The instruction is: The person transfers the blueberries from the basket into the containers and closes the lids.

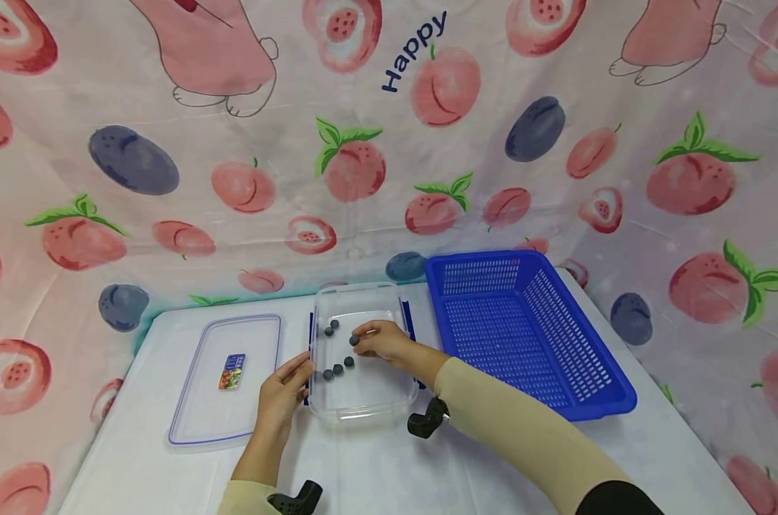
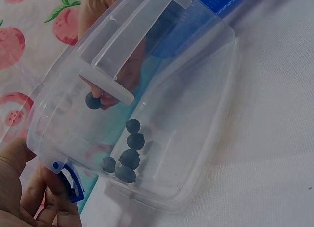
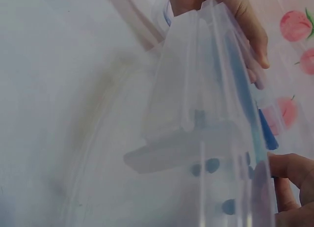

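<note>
A clear plastic food container (image 1: 372, 404) with blue side latches stands uncovered on the table, several dark blueberries (image 1: 338, 369) lying loose on its bottom. My left hand (image 1: 284, 390) grips its left rim; in the left wrist view, the thumb and fingers close around the edge beside a blue latch (image 2: 73, 183). Inside the container, over its middle, my right hand (image 1: 382, 341) pinches one blueberry (image 1: 354, 340) between thumb and fingertips. That held blueberry (image 2: 92, 100) also shows through the clear wall in the left wrist view.
Left of the container lies its clear lid (image 1: 202, 400) with a blue seal and a small colourful label (image 1: 232, 371). A blue plastic basket (image 1: 492, 322) stands on the right, close by my right forearm. A fruit-printed cloth (image 1: 357, 93) hangs behind the white-covered table (image 1: 376, 472).
</note>
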The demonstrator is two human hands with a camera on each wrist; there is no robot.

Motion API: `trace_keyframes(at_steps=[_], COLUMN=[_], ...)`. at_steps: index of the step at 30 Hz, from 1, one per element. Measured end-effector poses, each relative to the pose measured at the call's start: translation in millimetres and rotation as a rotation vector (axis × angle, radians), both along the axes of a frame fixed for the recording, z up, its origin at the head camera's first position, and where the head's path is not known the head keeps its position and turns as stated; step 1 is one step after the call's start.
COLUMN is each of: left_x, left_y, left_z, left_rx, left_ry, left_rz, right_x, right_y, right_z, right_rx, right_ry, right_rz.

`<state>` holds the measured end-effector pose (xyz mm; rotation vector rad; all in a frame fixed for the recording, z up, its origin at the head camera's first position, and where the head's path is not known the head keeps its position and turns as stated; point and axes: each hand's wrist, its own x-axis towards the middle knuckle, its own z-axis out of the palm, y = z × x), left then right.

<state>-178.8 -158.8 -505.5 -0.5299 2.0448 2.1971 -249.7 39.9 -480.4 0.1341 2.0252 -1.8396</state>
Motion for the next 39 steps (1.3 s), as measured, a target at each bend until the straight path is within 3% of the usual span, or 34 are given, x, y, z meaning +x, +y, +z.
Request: trace_keyframes(at_steps=[13, 31, 34, 39], left_x=[0.5, -3.2, -3.7, -3.2], left_y=[-0.4, -0.6, -0.9, -2.9], left_z=[1.2, 1.6, 1.8, 1.7], left_rx=[0.009, 0.019, 0.019, 0.006], left_ry=[-0.001, 0.006, 0.005, 0.005], left_rz=[0.0, -0.003, -0.004, 0.001], right_x=[-14.4, -12.0, -11.5, -5.3], right_y=[-11.4, -10.7, -11.3, -17.7], right_z=[-14.2, -12.0, -12.7, -10.5], right_rx=[0.053, 0.117, 0.135, 0.257], right_ry=[-0.106, -0.137, -0.108, 0.051], right_rz=[-0.156, -0.143, -0.137, -0.089])
